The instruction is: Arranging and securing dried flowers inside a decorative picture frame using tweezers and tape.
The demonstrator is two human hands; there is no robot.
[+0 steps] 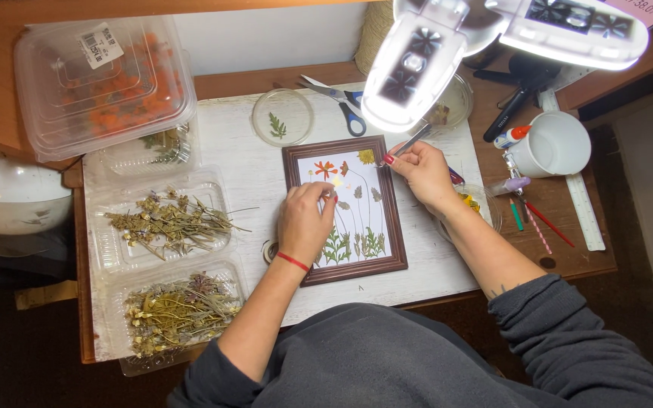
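A dark wooden picture frame lies flat on the white board, holding a pressed-flower picture with orange and yellow blooms and green leaves. My left hand rests on the frame's left side, fingertips touching the picture near an orange flower. My right hand grips metal tweezers by the frame's upper right corner, their tip beside the yellow flower.
Clear plastic trays of dried plants sit at the left, one with orange petals at the back. A petri dish with a green leaf, scissors, a white mug, pencils, a ruler and a bright lamp surround the work.
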